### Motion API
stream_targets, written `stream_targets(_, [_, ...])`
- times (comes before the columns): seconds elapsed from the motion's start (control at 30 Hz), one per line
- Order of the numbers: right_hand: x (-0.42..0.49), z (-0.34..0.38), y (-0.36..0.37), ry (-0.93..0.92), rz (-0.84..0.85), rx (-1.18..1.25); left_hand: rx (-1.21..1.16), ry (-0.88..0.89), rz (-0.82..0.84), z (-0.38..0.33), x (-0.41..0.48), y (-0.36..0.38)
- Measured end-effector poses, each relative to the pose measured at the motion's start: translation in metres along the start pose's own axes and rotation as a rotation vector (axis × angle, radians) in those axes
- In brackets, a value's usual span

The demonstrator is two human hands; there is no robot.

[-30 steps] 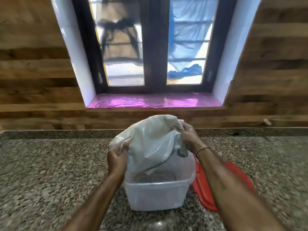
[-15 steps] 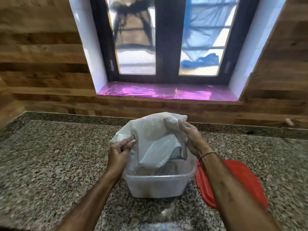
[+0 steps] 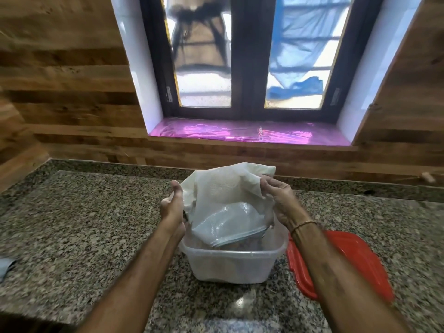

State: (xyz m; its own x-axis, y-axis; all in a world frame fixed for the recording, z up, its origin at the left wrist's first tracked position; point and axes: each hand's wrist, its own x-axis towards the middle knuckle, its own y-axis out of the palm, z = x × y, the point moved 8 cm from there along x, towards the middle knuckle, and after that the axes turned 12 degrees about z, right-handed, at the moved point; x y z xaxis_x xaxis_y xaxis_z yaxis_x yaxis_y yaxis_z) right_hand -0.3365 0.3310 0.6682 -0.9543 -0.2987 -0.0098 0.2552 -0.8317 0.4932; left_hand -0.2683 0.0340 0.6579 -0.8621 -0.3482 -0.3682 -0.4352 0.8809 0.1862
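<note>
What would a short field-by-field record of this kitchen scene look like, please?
Work in hand: white translucent plastic bag held over clear rectangular plastic tub, its lower end dipping inside
Left hand: grips the bag's left edge
Right hand: pinches the bag's upper right corner
Tub: stands open on speckled granite countertop; contents brownish, unclear
Lid: red plastic lid lies on the countertop right of the tub, partly hidden by the right forearm
</note>
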Motion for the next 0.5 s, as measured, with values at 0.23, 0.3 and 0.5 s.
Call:
stream_targets(0.23, [-0.007,0.005,0.004,0.072,0.022,0.050,-0.014,0.021,0.099,-0.003,0.006,-0.002])
stream_targets(0.3, [-0.006,0.007,-0.004,0.090,-0.009,-0.054,-0.010,0.101,0.112,-0.003,0.003,-0.003])
stream_targets(0.5, [-0.005,0.006,-0.027,0.202,-0.016,-0.176,0.196,0.339,0.197,-0.011,-0.009,-0.017])
